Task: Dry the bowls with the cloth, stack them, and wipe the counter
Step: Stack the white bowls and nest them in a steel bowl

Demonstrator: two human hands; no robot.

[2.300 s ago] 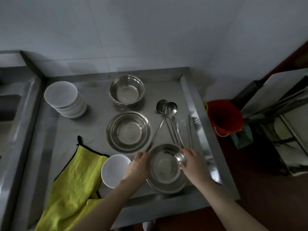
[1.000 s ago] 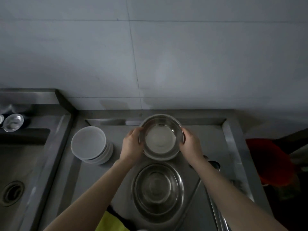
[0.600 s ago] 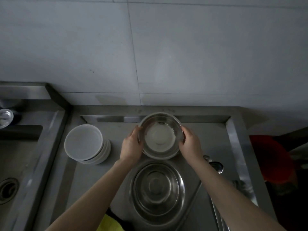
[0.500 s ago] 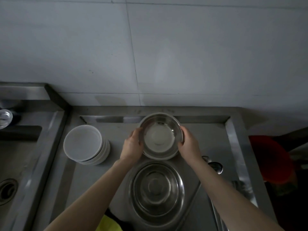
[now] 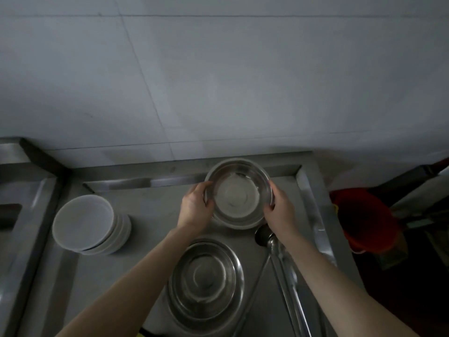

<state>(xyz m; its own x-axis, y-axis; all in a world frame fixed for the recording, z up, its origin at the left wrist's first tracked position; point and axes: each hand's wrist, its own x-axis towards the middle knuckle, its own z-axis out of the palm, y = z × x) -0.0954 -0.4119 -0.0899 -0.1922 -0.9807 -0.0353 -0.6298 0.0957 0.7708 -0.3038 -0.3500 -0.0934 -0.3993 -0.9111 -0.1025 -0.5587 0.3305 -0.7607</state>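
Here, held steel bowl (image 5: 237, 195), white bowl stack (image 5: 83, 221) left — ladles (image 5: 264, 236) right.

A wall of large pale grey tiles (image 5: 218, 81), crossed by thin grout lines, is seen across the whole upper half of the view. Long-handled steel ladles (image 5: 286, 278) are laid side by side at the lower right, with one rounded cup turned toward the wall and the handles run off the bottom edge. A red bucket (image 5: 364, 222) is set low on the far right among dim shapes that cannot be made out, and a steel sink unit (image 5: 21, 198) with a dark recess is glimpsed at the left edge.
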